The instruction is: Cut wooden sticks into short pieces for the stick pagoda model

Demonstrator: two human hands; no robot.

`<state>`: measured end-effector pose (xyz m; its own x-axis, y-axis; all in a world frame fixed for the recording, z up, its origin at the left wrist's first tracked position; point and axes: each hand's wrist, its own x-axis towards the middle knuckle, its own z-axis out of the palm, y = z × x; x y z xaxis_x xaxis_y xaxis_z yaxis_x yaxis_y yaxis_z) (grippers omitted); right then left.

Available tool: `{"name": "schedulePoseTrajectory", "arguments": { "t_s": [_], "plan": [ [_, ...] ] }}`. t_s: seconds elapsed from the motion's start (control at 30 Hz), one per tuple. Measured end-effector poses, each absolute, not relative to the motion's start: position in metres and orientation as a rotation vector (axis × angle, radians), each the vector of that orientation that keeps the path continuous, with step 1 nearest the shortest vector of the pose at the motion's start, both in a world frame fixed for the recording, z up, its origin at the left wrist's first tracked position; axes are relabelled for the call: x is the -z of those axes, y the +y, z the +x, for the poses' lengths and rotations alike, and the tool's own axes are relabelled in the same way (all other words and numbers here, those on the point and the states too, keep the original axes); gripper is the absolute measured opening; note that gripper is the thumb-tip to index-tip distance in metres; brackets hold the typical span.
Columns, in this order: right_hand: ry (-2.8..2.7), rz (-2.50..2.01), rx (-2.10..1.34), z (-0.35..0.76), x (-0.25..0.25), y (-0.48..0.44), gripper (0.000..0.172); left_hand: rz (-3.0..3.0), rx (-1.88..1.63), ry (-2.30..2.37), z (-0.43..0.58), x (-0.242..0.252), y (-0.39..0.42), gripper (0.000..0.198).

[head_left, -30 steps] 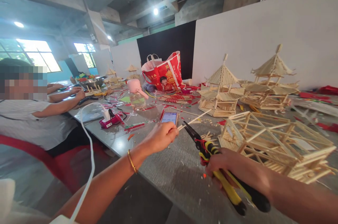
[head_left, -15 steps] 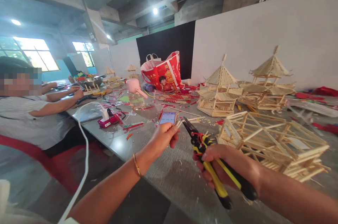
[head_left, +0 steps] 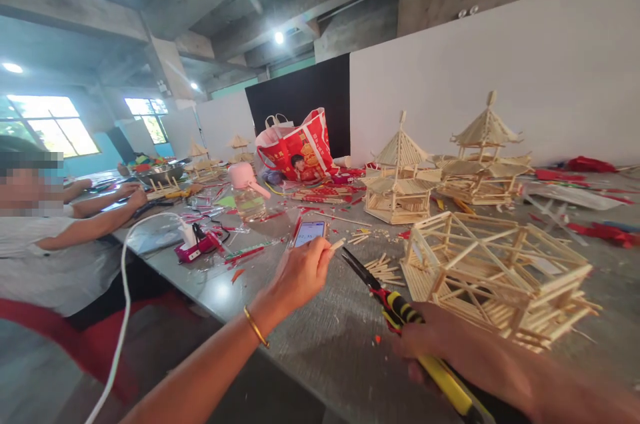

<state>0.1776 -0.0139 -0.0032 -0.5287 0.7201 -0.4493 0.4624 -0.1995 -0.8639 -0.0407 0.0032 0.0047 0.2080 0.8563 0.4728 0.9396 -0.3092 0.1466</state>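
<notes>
Between the closed fingertips of my left hand (head_left: 303, 269) is a short wooden stick (head_left: 338, 245), its end poking out to the right. My right hand (head_left: 440, 344) is wrapped round the yellow-and-black handles of a pair of pliers (head_left: 400, 307), whose dark jaws point up and left, close to the stick but apart from it. Just behind my left hand lies a phone (head_left: 309, 232), its lit screen partly covered. Cut stick pieces (head_left: 384, 271) lie in a loose pile beyond the jaws. An open frame of glued sticks (head_left: 495, 271) stands right of the pliers.
Two stick pavilions (head_left: 399, 174) (head_left: 483, 157) stand at the back right. A pink-lidded bottle (head_left: 249, 194), a red shopping bag (head_left: 300, 147) and a magenta power strip (head_left: 199, 247) with a white cable stand further left. At the far left a person (head_left: 37, 244) works at the table.
The pliers have turned so their jaws point more to the left, and my right hand has moved lower and right. My left hand still pinches the stick. The whole view has shifted slightly.
</notes>
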Motion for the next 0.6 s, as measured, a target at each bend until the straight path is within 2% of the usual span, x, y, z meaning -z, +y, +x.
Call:
{"name": "schedulePoseTrajectory", "arguments": {
  "t_s": [0.2,0.4,0.5,0.6],
  "plan": [
    [-1.739,-1.257,-1.918,0.178,0.009,-0.015,0.025,-2.33,0.438,-1.604,-0.041,-0.003,-0.002,0.026],
    [-1.824,-1.316,-1.893,0.177,0.008,-0.01,0.025,-2.376,0.412,-1.503,-0.052,-0.001,0.004,0.023],
    [-1.823,-1.313,-1.859,0.177,0.009,-0.009,0.024,-2.467,0.563,-1.547,-0.052,-0.006,0.002,0.022],
    [-1.722,-1.274,-1.879,0.18,0.013,-0.012,0.024,-2.62,0.91,-1.715,-0.05,-0.01,0.002,0.02]
  ]
}}
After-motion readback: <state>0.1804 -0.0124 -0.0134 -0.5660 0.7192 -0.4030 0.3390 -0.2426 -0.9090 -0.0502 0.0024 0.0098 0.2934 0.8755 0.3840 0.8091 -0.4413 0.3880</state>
